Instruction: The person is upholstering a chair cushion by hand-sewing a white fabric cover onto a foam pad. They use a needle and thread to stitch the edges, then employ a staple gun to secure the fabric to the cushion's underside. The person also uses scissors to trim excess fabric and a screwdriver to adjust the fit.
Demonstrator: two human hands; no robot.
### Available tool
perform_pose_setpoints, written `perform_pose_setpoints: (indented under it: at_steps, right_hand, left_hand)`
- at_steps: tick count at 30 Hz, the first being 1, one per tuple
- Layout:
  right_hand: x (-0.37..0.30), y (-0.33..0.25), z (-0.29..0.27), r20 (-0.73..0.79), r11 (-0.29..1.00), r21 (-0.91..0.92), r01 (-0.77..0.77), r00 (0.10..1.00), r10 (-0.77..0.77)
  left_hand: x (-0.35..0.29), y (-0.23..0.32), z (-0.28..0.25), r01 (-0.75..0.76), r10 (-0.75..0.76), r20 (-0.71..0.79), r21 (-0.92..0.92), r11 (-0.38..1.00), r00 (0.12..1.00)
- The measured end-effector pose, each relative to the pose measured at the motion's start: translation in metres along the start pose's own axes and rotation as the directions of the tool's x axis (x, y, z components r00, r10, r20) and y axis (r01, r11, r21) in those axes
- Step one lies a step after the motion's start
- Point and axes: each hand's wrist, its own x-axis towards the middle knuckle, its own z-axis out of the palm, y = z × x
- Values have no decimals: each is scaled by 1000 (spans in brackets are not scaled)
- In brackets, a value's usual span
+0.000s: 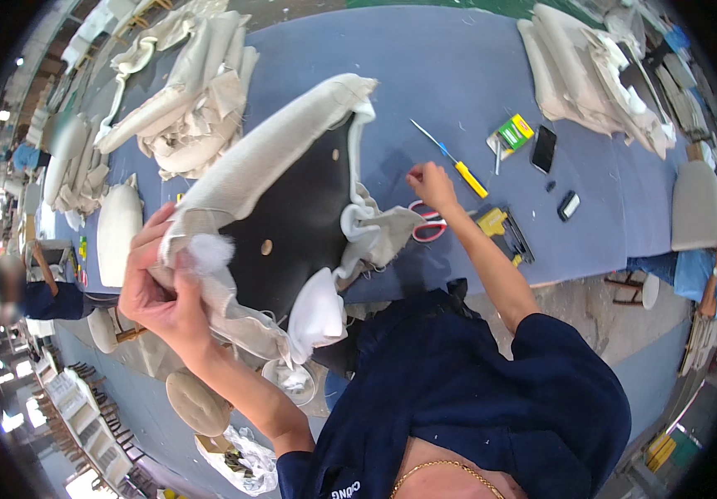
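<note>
An unfinished chair cushion (242,170) with beige fabric is tilted up off the table at centre left. Its black backing (292,216) faces me, and loose fabric edges hang around it. My left hand (163,279) grips its near left edge, fingers wrapped over the fabric beside a tuft of white stuffing (209,252). More white padding (317,316) bulges at the near edge. To the right, my right hand (433,186) is closed with curled fingers; whatever it may hold is hidden. Just below it lie red-handled scissors (429,230), partly behind the fabric.
A yellow-handled screwdriver (468,177), yellow staple gun (500,229), green-yellow packet (510,133) and black phone (544,150) lie on the blue-grey table (425,66). Cushion covers are stacked far left (196,108) and far right (575,75). Other people work at both sides.
</note>
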Motion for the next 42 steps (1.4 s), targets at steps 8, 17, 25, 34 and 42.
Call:
perform_pose_setpoints:
  at_steps: [8, 17, 25, 34, 42]
  right_hand:
    - [39, -11, 99, 78, 953, -262, -151, 981, 177]
    - [10, -165, -52, -380, 596, 672, 440, 895, -233]
    - [-100, -270, -142, -206, 391, 158, 907, 417, -885]
    - [-107, -276, -136, -209, 410, 60, 910, 413, -886]
    - [-123, -277, -134, -251, 474, 143, 869, 495, -832]
  left_hand:
    - [8, 10, 3, -88, 89, 48, -30, 996, 995]
    - [3, 3, -11, -49, 50, 11, -46, 998, 999]
    - [5, -5, -4, -45, 48, 26, -88, 995, 999]
    - [-1, 1, -2, -24, 25, 12, -116, 993, 1000]
    - [-2, 6, -4, -118, 123, 82, -58, 991, 989]
